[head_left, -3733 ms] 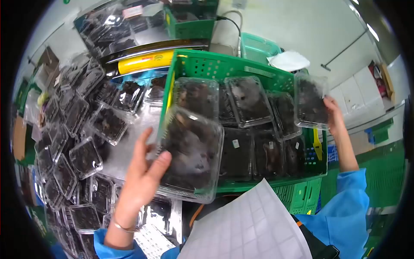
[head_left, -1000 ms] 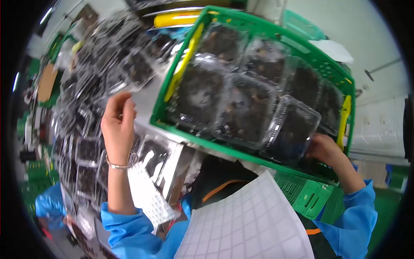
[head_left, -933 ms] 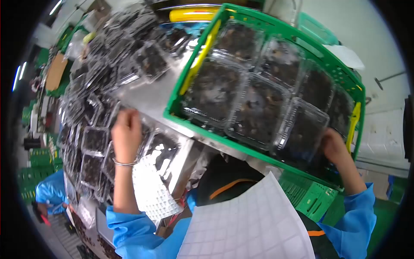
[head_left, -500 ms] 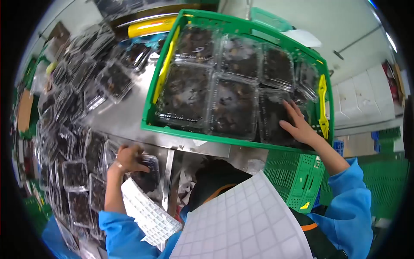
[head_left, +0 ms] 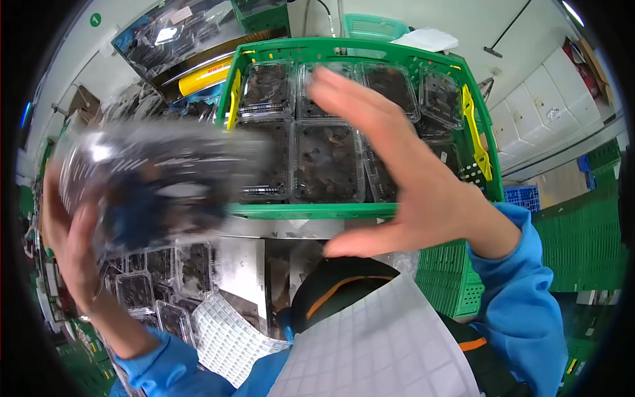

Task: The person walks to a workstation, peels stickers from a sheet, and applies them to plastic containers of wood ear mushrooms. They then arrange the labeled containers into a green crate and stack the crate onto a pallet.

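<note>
My left hand (head_left: 74, 248) holds up a clear plastic clamshell box (head_left: 165, 192) with dark contents, close to the camera and blurred by motion. My right hand (head_left: 410, 178) is spread and empty, thumb apart from the fingers, above the front of a green crate (head_left: 297, 211). Inside the crate lie several similar filled clamshell boxes (head_left: 329, 162), arranged in rows; my right hand and the raised box cover some of them. At the crate's right end, one box (head_left: 441, 99) lies higher and tilted.
More filled boxes (head_left: 134, 291) are piled at lower left, beside a sheet of small labels (head_left: 231, 337). A large white gridded sheet (head_left: 377, 344) lies before my body. Behind the crate are a yellow roll (head_left: 200, 78) and a teal basket (head_left: 374, 28). Green crates (head_left: 456, 281) stand at right.
My left hand has risen from the pile at lower left with a clamshell box. My right hand has lifted off the boxes at the crate's right side and moved left. The view has shifted.
</note>
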A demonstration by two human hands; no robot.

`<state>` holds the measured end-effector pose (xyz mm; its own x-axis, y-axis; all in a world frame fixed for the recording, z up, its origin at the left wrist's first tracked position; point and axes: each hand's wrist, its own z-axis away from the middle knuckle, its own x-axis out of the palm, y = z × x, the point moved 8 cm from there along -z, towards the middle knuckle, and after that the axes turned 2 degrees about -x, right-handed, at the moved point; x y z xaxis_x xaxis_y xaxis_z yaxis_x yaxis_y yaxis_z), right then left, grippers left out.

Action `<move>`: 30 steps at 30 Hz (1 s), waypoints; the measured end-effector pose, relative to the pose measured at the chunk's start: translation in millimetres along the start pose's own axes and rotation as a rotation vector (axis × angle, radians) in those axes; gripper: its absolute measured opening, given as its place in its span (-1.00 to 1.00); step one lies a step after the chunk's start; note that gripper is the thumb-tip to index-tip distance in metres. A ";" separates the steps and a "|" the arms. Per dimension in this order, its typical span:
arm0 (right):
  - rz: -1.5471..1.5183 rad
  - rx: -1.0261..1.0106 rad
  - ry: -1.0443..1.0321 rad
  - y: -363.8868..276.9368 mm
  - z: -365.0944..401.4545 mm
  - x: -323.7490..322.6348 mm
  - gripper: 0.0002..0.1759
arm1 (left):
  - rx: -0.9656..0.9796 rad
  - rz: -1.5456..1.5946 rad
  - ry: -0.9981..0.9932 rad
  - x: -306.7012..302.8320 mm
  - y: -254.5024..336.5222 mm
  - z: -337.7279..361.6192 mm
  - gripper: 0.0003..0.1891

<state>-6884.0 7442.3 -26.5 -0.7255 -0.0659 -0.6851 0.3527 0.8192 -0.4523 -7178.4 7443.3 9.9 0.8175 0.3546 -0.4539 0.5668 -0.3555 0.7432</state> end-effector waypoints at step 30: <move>-0.175 -0.118 -0.160 21.3 50.6 56.3 -0.74 | -1.273 -1.058 0.449 -72.4 -202.1 459.0 -0.08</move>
<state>-6887.4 7427.3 -103.6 -0.6632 -0.2939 -0.6884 0.1518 0.8478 -0.5082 -7305.2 7092.6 -333.1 -0.0471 0.2396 -0.9697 0.1861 0.9559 0.2271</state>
